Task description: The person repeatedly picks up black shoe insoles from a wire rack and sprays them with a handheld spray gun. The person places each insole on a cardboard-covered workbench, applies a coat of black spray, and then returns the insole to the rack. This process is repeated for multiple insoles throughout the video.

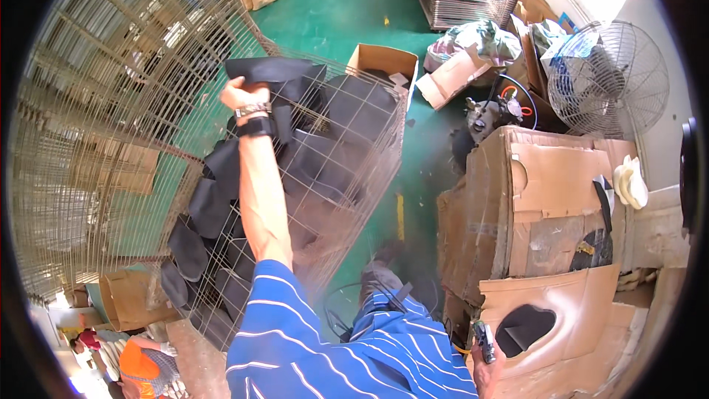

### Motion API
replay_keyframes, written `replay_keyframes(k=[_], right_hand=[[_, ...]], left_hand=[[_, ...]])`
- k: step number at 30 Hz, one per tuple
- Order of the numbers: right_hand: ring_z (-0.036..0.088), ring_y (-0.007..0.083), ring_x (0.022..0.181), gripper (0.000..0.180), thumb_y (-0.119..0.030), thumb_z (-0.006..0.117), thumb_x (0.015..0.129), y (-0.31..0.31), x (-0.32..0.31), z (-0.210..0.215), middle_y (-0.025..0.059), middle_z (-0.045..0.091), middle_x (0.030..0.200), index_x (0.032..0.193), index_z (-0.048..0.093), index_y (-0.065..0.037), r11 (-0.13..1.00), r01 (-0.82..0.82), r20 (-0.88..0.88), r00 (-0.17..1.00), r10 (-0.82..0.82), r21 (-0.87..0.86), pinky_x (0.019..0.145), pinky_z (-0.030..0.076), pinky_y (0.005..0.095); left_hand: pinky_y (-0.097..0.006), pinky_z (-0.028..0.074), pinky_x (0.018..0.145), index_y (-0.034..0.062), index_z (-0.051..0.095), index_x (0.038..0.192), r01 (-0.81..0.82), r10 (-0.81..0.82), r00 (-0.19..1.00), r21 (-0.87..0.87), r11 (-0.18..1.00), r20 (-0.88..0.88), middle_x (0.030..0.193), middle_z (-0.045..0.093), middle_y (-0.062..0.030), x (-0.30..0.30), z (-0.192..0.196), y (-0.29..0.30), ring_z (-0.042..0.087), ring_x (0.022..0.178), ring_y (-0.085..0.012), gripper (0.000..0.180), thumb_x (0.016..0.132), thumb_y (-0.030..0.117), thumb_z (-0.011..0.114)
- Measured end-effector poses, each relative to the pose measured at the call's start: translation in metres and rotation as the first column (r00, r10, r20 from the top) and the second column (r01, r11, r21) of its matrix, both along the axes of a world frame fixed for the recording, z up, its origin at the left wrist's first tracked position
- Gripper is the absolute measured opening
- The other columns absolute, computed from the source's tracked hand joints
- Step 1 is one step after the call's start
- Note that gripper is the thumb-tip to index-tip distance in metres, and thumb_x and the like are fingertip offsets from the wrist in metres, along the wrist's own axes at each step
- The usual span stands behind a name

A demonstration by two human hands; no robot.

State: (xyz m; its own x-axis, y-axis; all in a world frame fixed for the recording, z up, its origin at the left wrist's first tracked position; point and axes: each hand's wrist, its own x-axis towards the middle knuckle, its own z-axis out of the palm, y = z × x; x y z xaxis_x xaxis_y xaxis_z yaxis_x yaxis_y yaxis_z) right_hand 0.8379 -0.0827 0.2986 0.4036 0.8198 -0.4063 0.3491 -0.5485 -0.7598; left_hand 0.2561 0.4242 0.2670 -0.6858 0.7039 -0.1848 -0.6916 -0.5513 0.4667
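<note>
My left arm stretches out over a wire mesh rack (380,149), whose grid carries several dark, soft-looking sheets (321,166). At the rack's far left end, my left hand (246,96) is closed on the edge of a black sheet (275,69). More black pieces (193,255) hang along the rack's left side. Low on the right, my right hand (487,373) is wrapped round a silver metal tool (484,341) that looks like a spray gun. Beside that tool, a cardboard sheet (569,292) has a hole with a black piece (526,326) showing in it.
Tall stacked wire racks (88,155) rise close on the left. Large cardboard boxes (484,214) stand at right, with a wire-caged fan (609,77) behind. An open carton (384,59) sits past the rack on the green floor (332,0). A person in orange (140,366) is at lower left.
</note>
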Motion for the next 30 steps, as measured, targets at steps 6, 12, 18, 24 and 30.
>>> replay_keyframes(k=[6, 12, 18, 24, 30], right_hand=[[0.048, 0.0087, 0.067, 0.021, -0.009, 0.07, 0.085, 0.045, -0.021, 0.005, 0.0011, 0.057, 0.072, 0.102, 0.068, 0.004, 0.96, -0.003, 0.057, 0.998, 0.02, -0.281, 0.061, 0.042, 0.0293], [0.047, 0.0091, 0.064, 0.021, -0.01, 0.071, 0.083, 0.056, -0.026, -0.014, 0.0019, 0.055, 0.069, 0.099, 0.068, 0.004, 0.966, -0.095, 0.105, 0.987, 0.123, -0.241, 0.059, 0.041, 0.0296], [0.047, 0.0103, 0.065, 0.021, -0.009, 0.07, 0.083, 0.064, -0.027, -0.014, 0.002, 0.055, 0.069, 0.1, 0.068, 0.003, 0.975, -0.047, 0.036, 0.998, 0.056, -0.216, 0.059, 0.041, 0.03], [0.048, 0.0106, 0.066, 0.02, -0.011, 0.071, 0.084, 0.056, -0.06, 0.009, 0.0027, 0.056, 0.07, 0.099, 0.069, 0.003, 0.997, -0.002, 0.228, 0.973, 0.02, -0.078, 0.06, 0.042, 0.0319], [0.062, 0.0163, 0.073, 0.046, -0.002, 0.066, 0.084, -0.005, -0.016, -0.022, 0.0134, 0.068, 0.085, 0.13, 0.065, 0.0, 0.976, 0.135, 0.053, 0.99, -0.128, -0.168, 0.067, 0.05, 0.0333]], left_hand=[[-0.058, 0.055, 0.089, -0.003, 0.066, 0.099, -0.309, 0.284, 0.946, -0.171, 0.935, -0.157, 0.107, 0.069, -0.0192, -0.099, -0.092, -0.015, 0.068, 0.099, -0.0373, 0.032, 0.073, 0.008, 0.051], [-0.057, 0.047, 0.097, 0.0071, 0.06, 0.124, -0.917, -0.304, 0.373, -0.397, 0.021, -0.877, 0.13, 0.054, -0.0205, -0.113, -0.19, -0.044, 0.058, 0.115, -0.0396, 0.05, 0.076, 0.008, 0.069], [-0.055, 0.041, 0.098, 0.025, 0.068, 0.12, -0.894, -0.792, 0.244, -0.445, 0.039, -0.559, 0.131, 0.062, -0.0033, -0.075, -0.165, -0.066, 0.055, 0.123, -0.0286, 0.035, 0.086, 0.028, 0.071], [-0.061, 0.038, 0.103, 0.018, 0.048, 0.144, -0.937, -0.724, 0.141, -0.326, 0.122, -0.675, 0.148, 0.045, -0.0147, -0.013, -0.149, -0.063, 0.047, 0.136, -0.0341, 0.059, 0.09, 0.03, 0.07], [-0.061, 0.051, 0.083, 0.0144, 0.062, 0.128, -0.951, -0.709, -0.229, -0.002, 0.309, -0.667, 0.126, 0.062, -0.0131, 0.1, -0.099, -0.059, 0.059, 0.12, -0.0345, 0.057, 0.074, 0.027, 0.071]])
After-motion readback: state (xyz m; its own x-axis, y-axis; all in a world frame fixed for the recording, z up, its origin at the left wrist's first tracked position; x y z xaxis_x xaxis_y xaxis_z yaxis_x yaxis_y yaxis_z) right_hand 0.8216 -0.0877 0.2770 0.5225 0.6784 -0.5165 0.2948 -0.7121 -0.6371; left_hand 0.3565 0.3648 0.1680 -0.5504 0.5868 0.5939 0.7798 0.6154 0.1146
